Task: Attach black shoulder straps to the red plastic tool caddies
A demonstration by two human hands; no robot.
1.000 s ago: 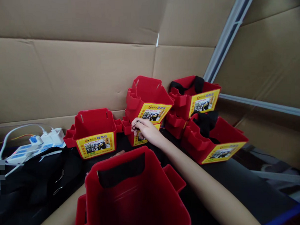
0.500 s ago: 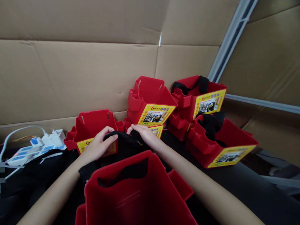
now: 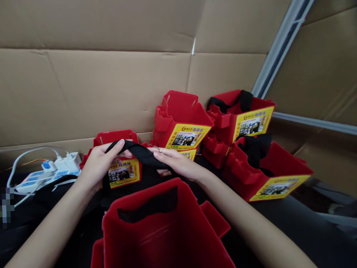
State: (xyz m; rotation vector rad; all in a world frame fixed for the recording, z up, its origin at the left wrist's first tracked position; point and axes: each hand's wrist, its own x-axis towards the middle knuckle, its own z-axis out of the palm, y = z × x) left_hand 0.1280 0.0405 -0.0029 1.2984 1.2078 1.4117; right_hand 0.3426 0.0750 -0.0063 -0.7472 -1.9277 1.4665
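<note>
A black fabric strap [image 3: 139,151] is stretched between both hands just above the table. My left hand [image 3: 99,164] pinches its left end between thumb and fingers. My right hand [image 3: 179,163], with a ring on one finger, presses its right end. Directly below the hands stands a red plastic tool box [image 3: 158,236] close to me, with a black strap threaded across its far wall. Behind my left hand sits another red box with a yellow label [image 3: 124,171], partly hidden by the hand and the strap.
Several more red boxes with yellow labels [image 3: 181,122] are stacked at the back centre and right, two with black straps [image 3: 255,147]. A white power strip with plugs [image 3: 48,171] lies at the left. Cardboard walls [image 3: 77,86] close in the back and right. More black straps lie at the left.
My left hand came up from behind the near box and took the strap. Both hands then lifted it and pulled it out straight between them.
</note>
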